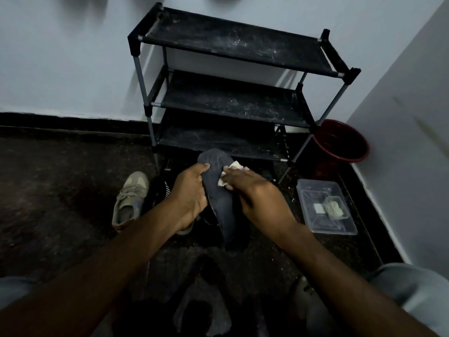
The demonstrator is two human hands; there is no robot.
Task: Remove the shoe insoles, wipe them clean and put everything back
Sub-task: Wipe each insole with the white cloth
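A dark grey insole is held up in the middle of the view, toe end pointing away. My left hand grips its left edge with the thumb on top near the toe. My right hand presses a small white cloth against the insole's right side. A beige sneaker lies on the floor to the left. A black shoe with white stripes sits behind my left hand, mostly hidden. Another dark shoe lies on the floor close to me.
A black three-tier shoe rack stands against the wall ahead. A red bucket is in the right corner. A clear plastic box holding small items sits on the dark floor to the right. My knees frame the bottom corners.
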